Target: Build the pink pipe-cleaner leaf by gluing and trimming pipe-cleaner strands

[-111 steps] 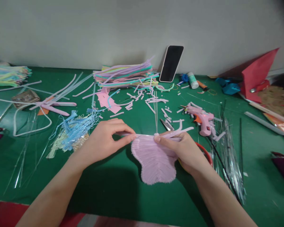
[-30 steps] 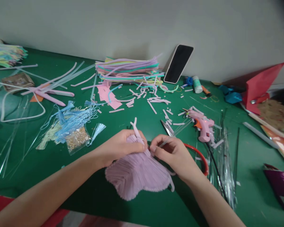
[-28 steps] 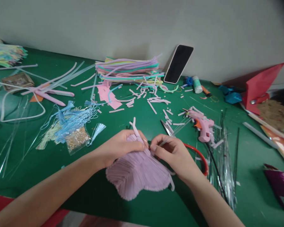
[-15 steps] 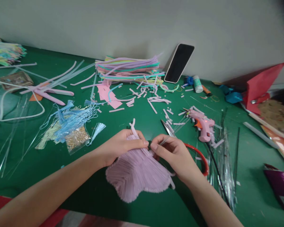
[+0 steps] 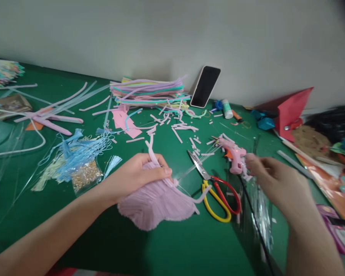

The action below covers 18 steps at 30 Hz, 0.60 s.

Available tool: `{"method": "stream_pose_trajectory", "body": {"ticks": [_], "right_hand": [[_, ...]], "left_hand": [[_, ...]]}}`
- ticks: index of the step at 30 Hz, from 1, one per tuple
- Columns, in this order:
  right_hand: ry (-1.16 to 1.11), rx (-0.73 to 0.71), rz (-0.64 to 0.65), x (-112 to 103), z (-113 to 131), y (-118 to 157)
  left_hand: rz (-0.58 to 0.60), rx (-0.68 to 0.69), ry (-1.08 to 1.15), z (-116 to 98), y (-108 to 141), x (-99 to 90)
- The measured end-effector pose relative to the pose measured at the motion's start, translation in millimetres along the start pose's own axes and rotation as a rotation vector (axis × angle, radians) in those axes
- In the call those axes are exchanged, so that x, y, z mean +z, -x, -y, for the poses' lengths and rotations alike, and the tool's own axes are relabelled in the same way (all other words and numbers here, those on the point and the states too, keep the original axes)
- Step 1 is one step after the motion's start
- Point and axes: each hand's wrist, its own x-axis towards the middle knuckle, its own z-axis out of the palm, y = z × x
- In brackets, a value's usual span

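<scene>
My left hand pinches the top of a pale purple, fan-shaped piece made of fuzzy stems. Loose stem ends stick out above the fingers and at the piece's right side. My right hand is raised off to the right, beside the handle of a pink glue gun; it is blurred and whether its fingers hold anything does not show. Between the hands, scissors with one red and one yellow handle lie open on the green table. Thin glue-like strands stretch from the purple piece toward the glue gun's tip.
A bundle of coloured stems and a leaning phone are at the wall. Blue tassels and a bag of gold beads lie left. Clear strips and a black cable are at the right.
My right hand has left the purple piece and moved right to the glue gun, uncovering the scissors. My left hand still holds the piece. The view has shifted a little to the right.
</scene>
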Motion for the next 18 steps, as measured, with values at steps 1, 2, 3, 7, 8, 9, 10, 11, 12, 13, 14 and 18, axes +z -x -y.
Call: {"method": "stream_pose_trajectory", "body": {"ticks": [1,2,3,7,8,9,10,11,12,13,14,18], "right_hand": [[0.126,0.054,-0.011,5,-4,-6],[0.189,0.040,-0.001,11,-7,-12],[0.231,0.031,-0.001,19,-9,-18],[0.292,0.037,-0.008,45,-9,-32],[0.288,0.034,-0.018,48,-8,-33],[0.280,0.031,-0.026,51,-7,-34],[0.269,0.029,-0.033,52,-6,-34],[0.253,0.028,-0.040,53,-5,-33],[0.234,0.029,-0.046,52,-5,-32],[0.213,0.037,-0.056,50,-5,-31],[0.189,0.051,-0.069,48,-6,-30],[0.077,0.137,-0.168,33,-12,-23]], "left_hand": [[-0.013,0.033,-0.051,-6,1,-0.4],[-0.032,0.069,-0.116,-13,2,-0.8],[-0.058,0.108,-0.195,-20,3,-1.0],[-0.181,0.236,-0.487,-46,4,-2.0],[-0.206,0.253,-0.530,-51,3,-2.2],[-0.220,0.263,-0.558,-55,2,-2.4],[-0.227,0.269,-0.574,-58,0,-2.4],[-0.227,0.275,-0.580,-60,-2,-2.2],[-0.221,0.281,-0.581,-62,-4,-1.7],[-0.212,0.287,-0.578,-63,-6,-0.9],[-0.203,0.295,-0.572,-64,-9,0.1],[-0.156,0.319,-0.571,-63,-18,5.6]]}}
